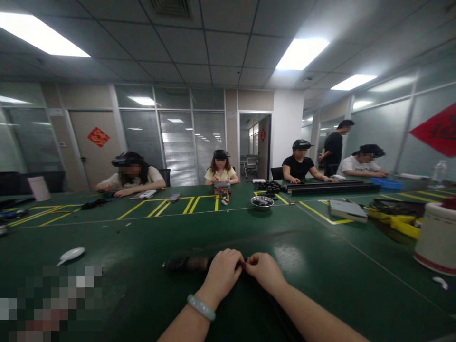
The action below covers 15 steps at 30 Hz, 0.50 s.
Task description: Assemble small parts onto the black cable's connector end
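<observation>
Left hand [223,273], bangle [201,307] at wrist, and right hand [264,270] pinched together on a small dark part [245,262], over the green table [142,294]. Just left, touching the left hand, a dark bundle [187,264]. Farther off, metal bowl [262,202]; beyond, seated people [221,168].

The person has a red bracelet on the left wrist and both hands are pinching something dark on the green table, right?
Not quite. The bracelet on the left wrist is pale green, not red, as the head view shows. The rest holds: the left hand and right hand meet, pinching a dark thing on the green table.
</observation>
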Each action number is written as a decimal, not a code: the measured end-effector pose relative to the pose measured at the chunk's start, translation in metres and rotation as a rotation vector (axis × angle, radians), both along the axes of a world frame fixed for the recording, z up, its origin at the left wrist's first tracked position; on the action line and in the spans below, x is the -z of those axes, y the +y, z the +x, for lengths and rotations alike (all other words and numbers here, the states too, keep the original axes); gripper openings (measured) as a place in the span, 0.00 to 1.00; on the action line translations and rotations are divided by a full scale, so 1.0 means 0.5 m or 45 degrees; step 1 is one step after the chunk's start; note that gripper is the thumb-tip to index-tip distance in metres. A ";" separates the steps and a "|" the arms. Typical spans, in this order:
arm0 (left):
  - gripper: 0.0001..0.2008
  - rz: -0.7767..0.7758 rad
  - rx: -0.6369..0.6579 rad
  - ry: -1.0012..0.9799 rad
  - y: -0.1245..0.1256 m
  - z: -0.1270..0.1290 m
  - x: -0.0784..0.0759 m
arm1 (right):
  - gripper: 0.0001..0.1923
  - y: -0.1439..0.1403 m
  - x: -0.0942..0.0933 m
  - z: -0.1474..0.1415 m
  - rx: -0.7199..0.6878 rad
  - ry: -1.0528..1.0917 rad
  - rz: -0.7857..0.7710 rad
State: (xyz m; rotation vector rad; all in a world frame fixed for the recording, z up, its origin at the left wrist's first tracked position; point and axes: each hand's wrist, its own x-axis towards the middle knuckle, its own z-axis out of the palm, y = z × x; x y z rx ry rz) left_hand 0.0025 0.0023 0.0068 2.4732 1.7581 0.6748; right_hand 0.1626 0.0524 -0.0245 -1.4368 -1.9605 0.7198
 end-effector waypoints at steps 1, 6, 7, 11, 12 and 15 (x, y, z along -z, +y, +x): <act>0.06 0.007 0.002 -0.007 0.000 0.000 0.000 | 0.07 0.000 0.001 0.000 0.000 0.007 0.006; 0.05 0.021 -0.034 -0.034 0.001 -0.003 0.005 | 0.07 0.001 0.000 0.001 -0.028 0.021 0.013; 0.05 0.022 -0.036 -0.040 0.001 -0.004 0.006 | 0.07 0.002 0.000 0.001 -0.033 0.023 0.014; 0.05 0.022 -0.021 -0.074 0.003 -0.007 0.011 | 0.08 0.003 0.002 0.005 -0.047 0.025 0.019; 0.05 0.017 -0.011 -0.081 0.003 -0.007 0.011 | 0.08 0.004 0.002 0.006 -0.050 0.025 0.014; 0.06 0.019 0.023 -0.094 0.002 -0.007 0.010 | 0.08 0.005 0.003 0.007 -0.050 0.033 0.008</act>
